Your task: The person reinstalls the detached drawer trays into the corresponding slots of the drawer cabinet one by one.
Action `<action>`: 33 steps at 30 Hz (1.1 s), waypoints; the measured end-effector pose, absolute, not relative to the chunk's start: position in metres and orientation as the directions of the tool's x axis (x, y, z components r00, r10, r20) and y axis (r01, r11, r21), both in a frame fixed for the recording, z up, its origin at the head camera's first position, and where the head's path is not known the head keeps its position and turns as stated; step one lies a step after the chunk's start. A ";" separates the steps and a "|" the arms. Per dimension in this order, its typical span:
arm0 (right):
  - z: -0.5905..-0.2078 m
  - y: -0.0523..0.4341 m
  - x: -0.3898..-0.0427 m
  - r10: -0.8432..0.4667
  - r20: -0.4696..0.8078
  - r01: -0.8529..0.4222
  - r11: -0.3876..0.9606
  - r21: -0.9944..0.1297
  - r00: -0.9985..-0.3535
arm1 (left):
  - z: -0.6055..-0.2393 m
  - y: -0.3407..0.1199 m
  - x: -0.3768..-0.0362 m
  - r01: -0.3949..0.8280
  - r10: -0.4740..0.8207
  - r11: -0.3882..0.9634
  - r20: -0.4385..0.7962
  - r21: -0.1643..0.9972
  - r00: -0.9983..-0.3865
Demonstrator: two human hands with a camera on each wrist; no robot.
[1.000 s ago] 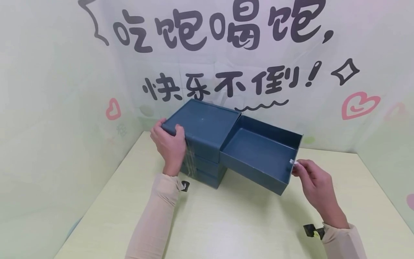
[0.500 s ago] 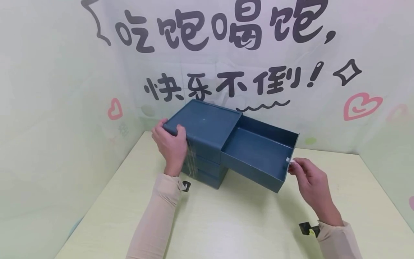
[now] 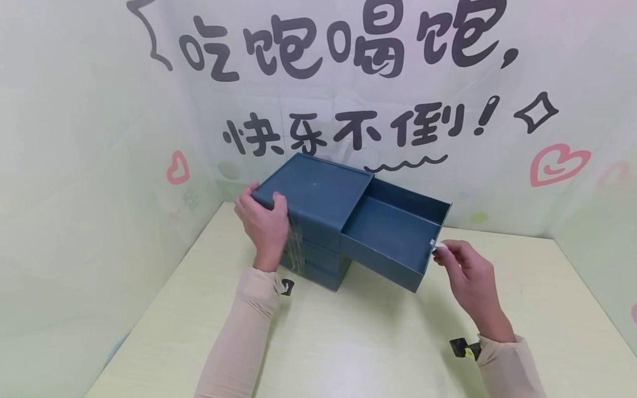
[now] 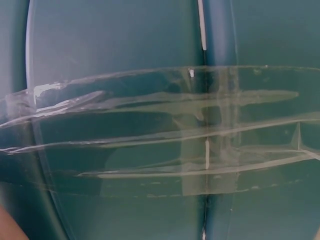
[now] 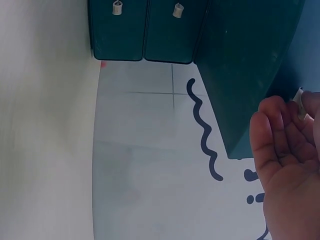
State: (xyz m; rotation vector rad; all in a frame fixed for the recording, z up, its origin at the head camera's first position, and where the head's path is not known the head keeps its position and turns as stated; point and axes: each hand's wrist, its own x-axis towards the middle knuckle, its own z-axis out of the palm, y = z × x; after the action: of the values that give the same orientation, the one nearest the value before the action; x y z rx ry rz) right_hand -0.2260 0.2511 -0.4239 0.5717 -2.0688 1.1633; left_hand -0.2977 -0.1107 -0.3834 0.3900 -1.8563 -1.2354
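Note:
A dark blue drawer cabinet [image 3: 313,190] stands on the table, its top drawer [image 3: 380,257] partly out toward the right. That drawer has nothing in it. My left hand [image 3: 266,224] grips the cabinet's top left end, thumb on the near edge and fingers over the end. With thumb and fingers my right hand [image 3: 470,276] pinches a small white pull tab [image 3: 439,245] on the drawer front; the right wrist view shows this hand [image 5: 292,160] too. Clear tape [image 4: 150,135] crosses the cabinet side in the left wrist view.
Two lower drawers show closed fronts with white pull tabs [image 5: 117,8] in the right wrist view. A printed backdrop [image 3: 497,193] rises close behind the cabinet. The pale tabletop [image 3: 338,348] extends in front.
My right hand has moved left with the pull tab, and the top drawer has slid partway into the cabinet. My left hand keeps its hold on the cabinet.

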 end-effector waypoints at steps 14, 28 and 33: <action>-0.421 0.247 -0.231 -0.021 0.745 -0.634 0.541 -0.553 -0.667 | -0.383 -0.110 -0.298 0.182 -0.654 0.452 0.463 0.873 -0.599; -0.423 0.235 -0.234 0.023 0.701 -0.593 0.513 -0.620 -0.713 | -0.383 -0.110 -0.299 0.178 -0.656 0.456 0.465 0.872 -0.594; -0.425 0.232 -0.237 0.024 0.690 -0.578 0.525 -0.625 -0.724 | -0.383 -0.110 -0.298 0.179 -0.661 0.458 0.468 0.871 -0.586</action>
State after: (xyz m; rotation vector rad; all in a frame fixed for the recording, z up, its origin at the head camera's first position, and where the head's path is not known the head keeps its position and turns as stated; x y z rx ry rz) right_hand -0.2367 0.2322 -0.4253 0.4476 -2.1145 1.1936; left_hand -0.2984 -0.1100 -0.3830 0.4073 -1.8525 -1.2364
